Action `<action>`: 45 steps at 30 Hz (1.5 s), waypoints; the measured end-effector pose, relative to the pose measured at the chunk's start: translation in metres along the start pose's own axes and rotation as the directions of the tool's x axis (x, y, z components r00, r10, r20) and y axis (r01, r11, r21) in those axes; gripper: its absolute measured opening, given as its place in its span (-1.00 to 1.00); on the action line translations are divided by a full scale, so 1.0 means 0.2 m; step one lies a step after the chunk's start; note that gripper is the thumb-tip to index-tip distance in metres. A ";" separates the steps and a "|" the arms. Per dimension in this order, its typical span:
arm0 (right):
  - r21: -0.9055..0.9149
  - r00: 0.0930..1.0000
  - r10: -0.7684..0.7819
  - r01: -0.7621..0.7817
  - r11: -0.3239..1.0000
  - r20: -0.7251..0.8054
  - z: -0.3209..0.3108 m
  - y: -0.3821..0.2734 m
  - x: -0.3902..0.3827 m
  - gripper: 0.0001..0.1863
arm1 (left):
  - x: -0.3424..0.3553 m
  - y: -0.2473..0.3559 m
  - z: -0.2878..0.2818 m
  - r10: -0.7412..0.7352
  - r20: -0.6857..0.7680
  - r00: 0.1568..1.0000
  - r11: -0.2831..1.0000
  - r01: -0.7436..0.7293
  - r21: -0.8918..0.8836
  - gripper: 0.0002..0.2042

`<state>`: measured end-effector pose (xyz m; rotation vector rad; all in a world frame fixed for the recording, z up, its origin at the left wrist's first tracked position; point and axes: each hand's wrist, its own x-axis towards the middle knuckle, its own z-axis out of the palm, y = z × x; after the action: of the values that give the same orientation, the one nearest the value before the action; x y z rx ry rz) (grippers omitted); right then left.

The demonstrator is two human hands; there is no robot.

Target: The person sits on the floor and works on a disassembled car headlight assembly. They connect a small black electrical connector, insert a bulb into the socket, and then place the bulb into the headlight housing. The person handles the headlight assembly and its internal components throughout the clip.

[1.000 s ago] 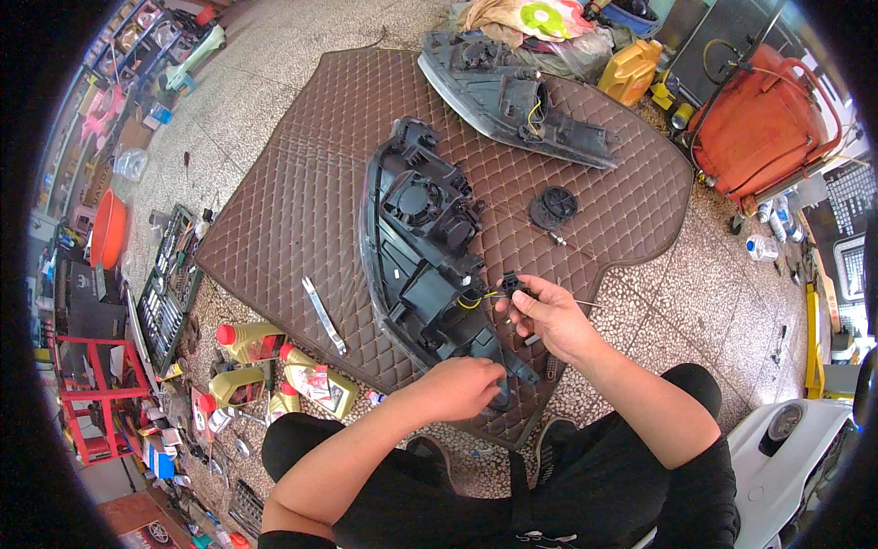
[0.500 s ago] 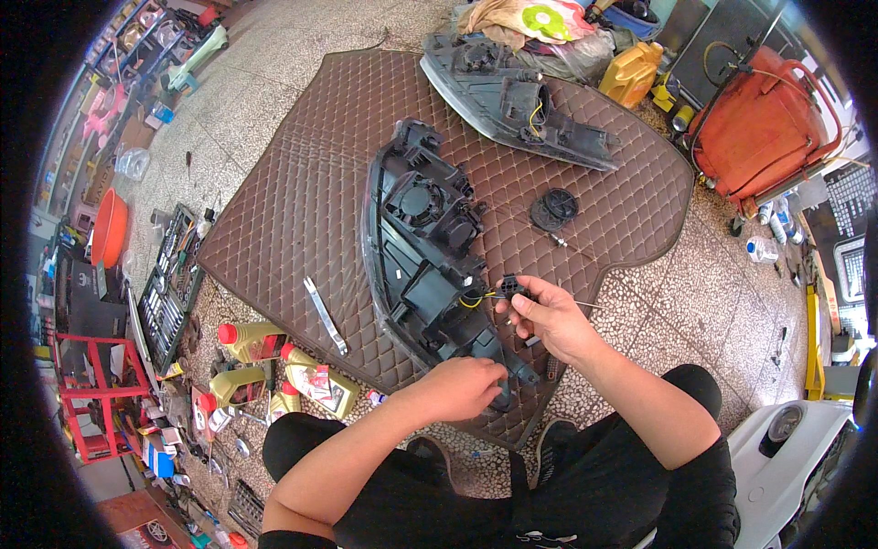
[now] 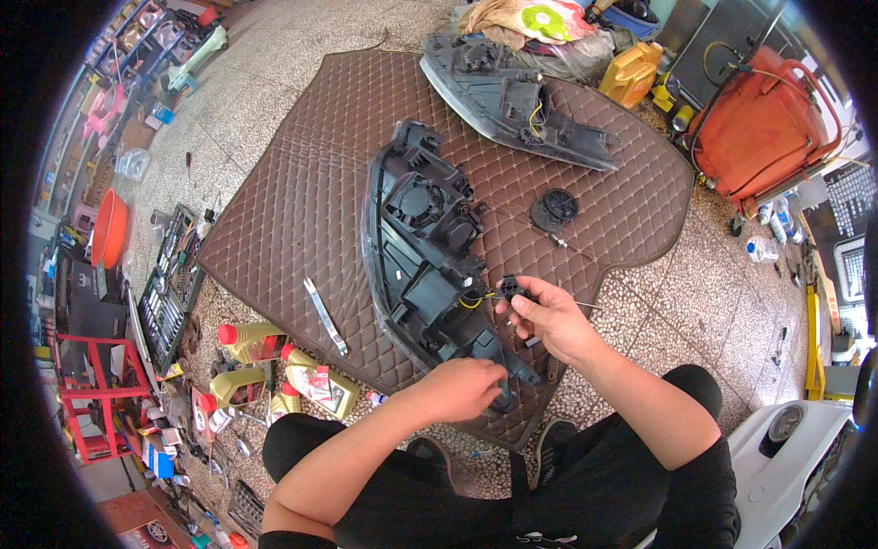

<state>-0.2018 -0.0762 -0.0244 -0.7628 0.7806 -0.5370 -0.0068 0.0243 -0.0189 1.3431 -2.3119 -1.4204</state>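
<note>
A black headlamp housing [image 3: 416,247] lies back-up on the quilted brown mat [image 3: 265,165]. My right hand [image 3: 544,316] grips a small black connector [image 3: 509,285] with yellow wires [image 3: 473,302] running into the housing; a thin metal rod [image 3: 581,303] sticks out rightward beside it. My left hand [image 3: 462,389], fingers curled, rests on the housing's lower end; what its fingertips hold is hidden. A round black cap [image 3: 554,209] lies right of the housing, and a flat metal bar [image 3: 324,315] left of it.
A second headlamp [image 3: 503,101] lies at the mat's back. An orange tank [image 3: 759,119] and yellow jug [image 3: 631,73] stand at right, near a white bumper [image 3: 764,453]. Oil bottles [image 3: 242,343], a socket set [image 3: 169,293] and a red rack [image 3: 101,393] are at left.
</note>
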 end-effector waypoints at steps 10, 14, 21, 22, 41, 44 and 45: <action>0.034 1.000 -0.001 0.002 0.999 -0.031 0.00 0.00 0.01 -0.71 | 0.00 0.00 0.00 -0.002 -0.001 1.000 1.000 0.002 -0.007 -0.81; 0.024 1.000 -0.005 0.006 1.000 -0.026 0.00 0.00 0.01 -0.64 | 0.00 0.00 0.00 -0.021 0.012 1.000 1.000 0.021 -0.004 -0.80; 0.017 1.000 0.005 -0.005 1.000 -0.009 0.00 0.00 0.01 -0.68 | 0.00 0.00 0.00 -0.014 0.009 1.000 1.000 0.014 -0.002 -0.80; 0.015 1.000 0.007 -0.007 1.000 -0.010 0.00 0.00 0.01 -0.68 | 0.00 0.00 0.00 -0.012 0.007 1.000 1.000 0.012 -0.002 -0.80; -0.026 1.000 -0.017 0.017 1.000 -0.009 0.00 0.01 0.01 -0.62 | 0.00 -0.01 0.01 0.013 -0.026 1.000 1.000 -0.013 -0.009 -0.84; -0.028 1.000 -0.022 0.021 0.999 -0.007 -0.01 0.01 0.01 -0.61 | 0.00 -0.01 0.00 0.004 -0.014 1.000 1.000 -0.004 0.005 -0.81; -0.025 1.000 -0.019 0.019 1.000 -0.008 -0.01 0.01 0.01 -0.61 | 0.00 -0.01 0.00 -0.005 0.002 1.000 1.000 0.005 0.017 -0.79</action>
<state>-0.2023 -0.0779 -0.0280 -0.7918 0.7894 -0.5488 -0.0054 0.0240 -0.0209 1.3539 -2.3282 -1.4080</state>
